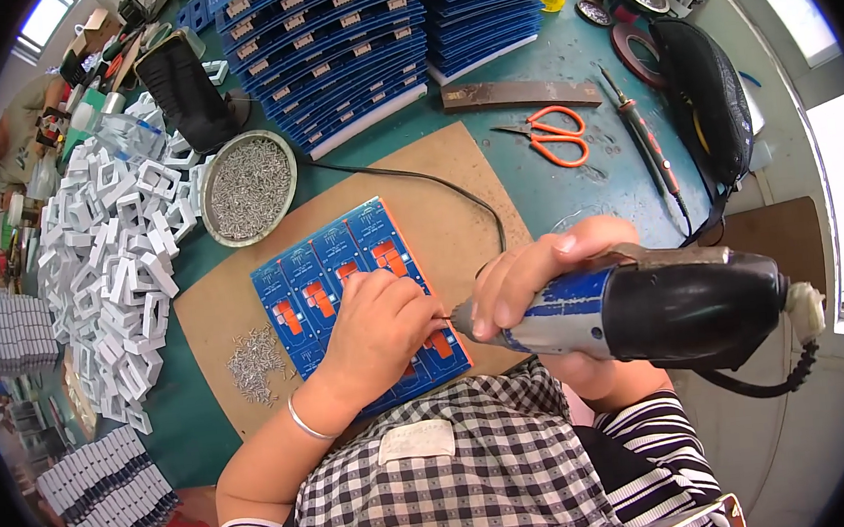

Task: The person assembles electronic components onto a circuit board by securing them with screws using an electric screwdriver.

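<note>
One screwdriver (668, 306) in right hand (534, 279); seemingly one board (315, 264).

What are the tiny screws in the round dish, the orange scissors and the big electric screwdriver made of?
Screws: probably metal, because they look silvery and shiny.
Scissors: the orange handles look like smooth plastic, all one colour; the thin, greyish blades look like metal.
Electric screwdriver: the glossy black back is maybe plastic or rubber; the scuffed blue-and-silver front could be painted metal.

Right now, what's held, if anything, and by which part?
The right fingers grip the screwdriver by its front part; whether the left fingers hold anything can't be told.
</note>
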The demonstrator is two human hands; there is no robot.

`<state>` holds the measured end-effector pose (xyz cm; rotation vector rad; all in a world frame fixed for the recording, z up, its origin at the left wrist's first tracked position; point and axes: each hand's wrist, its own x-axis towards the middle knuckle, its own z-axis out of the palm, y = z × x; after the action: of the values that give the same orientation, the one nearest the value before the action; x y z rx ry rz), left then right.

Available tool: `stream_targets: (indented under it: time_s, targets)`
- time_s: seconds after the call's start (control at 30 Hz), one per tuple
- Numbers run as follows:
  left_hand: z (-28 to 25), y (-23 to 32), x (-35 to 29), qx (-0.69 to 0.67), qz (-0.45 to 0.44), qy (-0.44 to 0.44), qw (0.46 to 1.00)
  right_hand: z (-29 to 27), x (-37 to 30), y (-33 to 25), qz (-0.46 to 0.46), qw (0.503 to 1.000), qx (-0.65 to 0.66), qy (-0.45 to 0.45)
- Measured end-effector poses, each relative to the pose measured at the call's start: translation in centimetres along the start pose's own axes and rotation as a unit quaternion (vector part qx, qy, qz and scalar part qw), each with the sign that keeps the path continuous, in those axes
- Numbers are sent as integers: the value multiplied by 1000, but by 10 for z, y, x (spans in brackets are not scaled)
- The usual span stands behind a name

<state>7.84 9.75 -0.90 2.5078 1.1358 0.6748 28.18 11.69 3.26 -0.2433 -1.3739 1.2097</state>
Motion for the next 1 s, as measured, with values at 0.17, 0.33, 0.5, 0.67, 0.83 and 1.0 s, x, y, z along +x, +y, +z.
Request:
stream_targets:
  time_s: [0.17, 0.33, 0.5, 0.67, 0.83, 1.0]
  targets:
    - [2, 0, 0, -13, 3, 18, 1000, 8, 2, 0, 2, 999, 33, 31]
    - [2, 0, -1, -17, 7, 31, 999, 15, 4, -9, 53, 997, -39, 28]
    - [7, -8, -9, -28, 5, 37, 999, 12, 23, 5, 33, 972, -128, -195]
    - [-5, -5, -10, -95, -29, 8, 995, 20, 15, 17, 86, 975, -137, -150]
    - [-36, -14, -52, -60, -66, 134, 987, 38, 11, 24, 55, 996, -66, -21]
    - [-82, -63, -128, 123, -210, 190, 951, -3, 25, 35, 107, 988, 59, 96]
